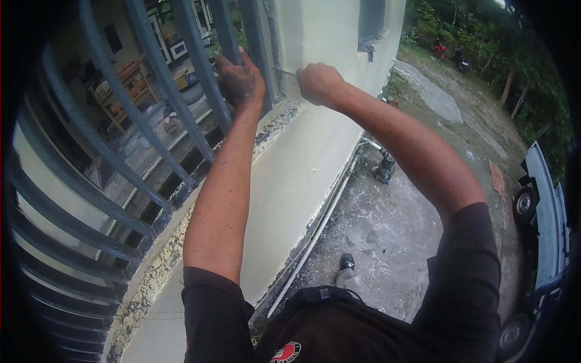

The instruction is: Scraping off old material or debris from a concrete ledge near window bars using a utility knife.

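Observation:
My left hand (242, 81) is closed round one of the upright grey metal bars (226, 33) of a fence set on a low wall. To its right, my right hand (319, 83) makes a fist in front of the cream wall. A thin, dark, straight tool (284, 72) sticks out of that fist to the left, towards the edge where the last bar meets the wall. Its handle is hidden in my fingers, so I cannot make out its kind. Both my arms reach forward, raised.
The low cream wall (290, 175) has a rough, flaking ledge (162, 257). A white pipe (321, 233) runs along its foot to a tap (384, 166). Behind the bars stands a wooden rack (127, 91). A pale truck (544, 206) is parked at right on the concrete ground (387, 224).

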### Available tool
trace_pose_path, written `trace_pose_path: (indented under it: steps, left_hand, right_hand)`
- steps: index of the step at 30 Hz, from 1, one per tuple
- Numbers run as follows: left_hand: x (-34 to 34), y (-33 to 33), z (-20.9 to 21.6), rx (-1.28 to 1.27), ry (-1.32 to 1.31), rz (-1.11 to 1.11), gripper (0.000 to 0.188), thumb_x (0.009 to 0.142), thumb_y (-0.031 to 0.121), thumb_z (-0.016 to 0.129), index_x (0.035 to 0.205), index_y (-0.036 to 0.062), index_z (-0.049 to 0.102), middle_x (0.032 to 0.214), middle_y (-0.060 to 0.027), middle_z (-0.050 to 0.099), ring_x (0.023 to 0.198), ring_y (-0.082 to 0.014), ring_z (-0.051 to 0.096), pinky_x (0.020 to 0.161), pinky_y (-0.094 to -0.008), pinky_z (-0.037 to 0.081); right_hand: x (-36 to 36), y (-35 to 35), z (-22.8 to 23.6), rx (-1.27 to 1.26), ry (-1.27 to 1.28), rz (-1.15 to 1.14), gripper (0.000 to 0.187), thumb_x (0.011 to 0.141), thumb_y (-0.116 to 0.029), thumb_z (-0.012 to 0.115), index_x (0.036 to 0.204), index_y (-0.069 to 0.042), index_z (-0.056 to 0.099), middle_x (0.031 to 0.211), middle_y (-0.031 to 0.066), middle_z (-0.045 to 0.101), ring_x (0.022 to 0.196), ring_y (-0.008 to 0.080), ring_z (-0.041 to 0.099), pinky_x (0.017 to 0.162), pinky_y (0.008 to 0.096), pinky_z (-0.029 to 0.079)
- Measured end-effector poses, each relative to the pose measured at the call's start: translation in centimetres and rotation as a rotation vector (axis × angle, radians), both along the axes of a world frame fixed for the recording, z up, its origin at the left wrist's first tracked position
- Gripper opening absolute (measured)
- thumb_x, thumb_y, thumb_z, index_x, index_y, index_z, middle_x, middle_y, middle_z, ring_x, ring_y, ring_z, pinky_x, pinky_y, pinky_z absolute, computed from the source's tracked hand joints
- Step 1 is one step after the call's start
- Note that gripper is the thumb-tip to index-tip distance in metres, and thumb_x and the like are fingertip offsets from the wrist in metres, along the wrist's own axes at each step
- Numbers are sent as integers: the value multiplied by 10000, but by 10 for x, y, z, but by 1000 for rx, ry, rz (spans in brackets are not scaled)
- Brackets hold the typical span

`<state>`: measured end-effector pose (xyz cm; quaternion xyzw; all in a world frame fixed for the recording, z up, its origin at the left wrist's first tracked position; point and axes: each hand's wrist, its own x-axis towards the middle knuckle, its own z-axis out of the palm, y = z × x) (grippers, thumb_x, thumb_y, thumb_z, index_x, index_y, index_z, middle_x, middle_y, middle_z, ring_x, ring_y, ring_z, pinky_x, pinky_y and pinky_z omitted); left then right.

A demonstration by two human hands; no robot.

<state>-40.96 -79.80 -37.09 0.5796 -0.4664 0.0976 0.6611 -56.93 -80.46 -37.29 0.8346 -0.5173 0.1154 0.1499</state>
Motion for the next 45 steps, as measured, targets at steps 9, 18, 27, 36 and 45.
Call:
trace_pose_path:
  steps: [9,18,27,36,45]
  left_hand:
    - [5,1,-1,28,27,0,446,1008,448,474,1081,9,513,787,-204,649,777,-397,684,685,-497,532]
    - [6,5,-7,-44,26,-16,447,1003,428,494,1096,-9,520,786,-229,642,753,-419,668,675,-511,511]
    - [9,-3,-10,-59,17,-23,437,1007,425,487,1080,-4,523,820,-236,648,766,-422,664,695,-511,512]
    - [13,-9,-13,-99,19,-51,435,1007,434,488,1067,4,522,806,-234,648,767,-419,669,687,-507,517]
    - [11,-1,-11,-104,14,-51,458,1009,436,483,1094,-11,530,892,-250,651,840,-427,669,740,-510,525]
  right_hand:
    - [5,3,68,-235,-43,-22,211,932,-99,495,1077,-35,635,871,180,717,853,333,720,720,451,577]
    - [0,3,109,-397,-49,-36,190,923,-90,481,1050,-24,606,828,193,708,792,348,714,669,461,569]
    - [6,-6,111,-453,-88,30,146,939,-117,504,1022,-47,602,778,196,680,753,376,688,641,494,534]
    - [6,8,136,-381,-12,-60,207,966,-137,472,1107,-69,606,837,184,700,813,352,704,683,474,555]
    - [7,7,120,-326,-72,-73,246,985,-146,429,1109,-21,601,857,212,702,818,368,703,705,489,556]
